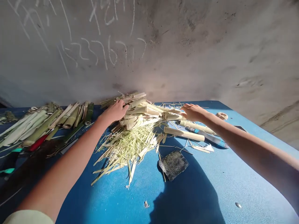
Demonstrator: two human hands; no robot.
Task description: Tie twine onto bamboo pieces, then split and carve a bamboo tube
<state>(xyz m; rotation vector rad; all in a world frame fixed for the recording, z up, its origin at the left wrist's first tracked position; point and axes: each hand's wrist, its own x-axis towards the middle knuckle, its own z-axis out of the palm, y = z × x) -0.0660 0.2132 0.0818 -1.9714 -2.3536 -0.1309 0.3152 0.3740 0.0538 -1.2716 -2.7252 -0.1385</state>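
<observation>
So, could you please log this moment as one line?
left hand: at split-bamboo pile | right hand: at pile's right end | dark square sheet: on blue table

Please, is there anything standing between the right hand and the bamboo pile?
Nothing visible does. The right hand is at the right end of the bamboo pile; contact is unclear. The dark flat piece lies nearer the camera, outside that gap.

Likely workshop corner — split bamboo (141,110), shavings (135,141) on blue table (116,199), chalk-marked wall (201,59)
</observation>
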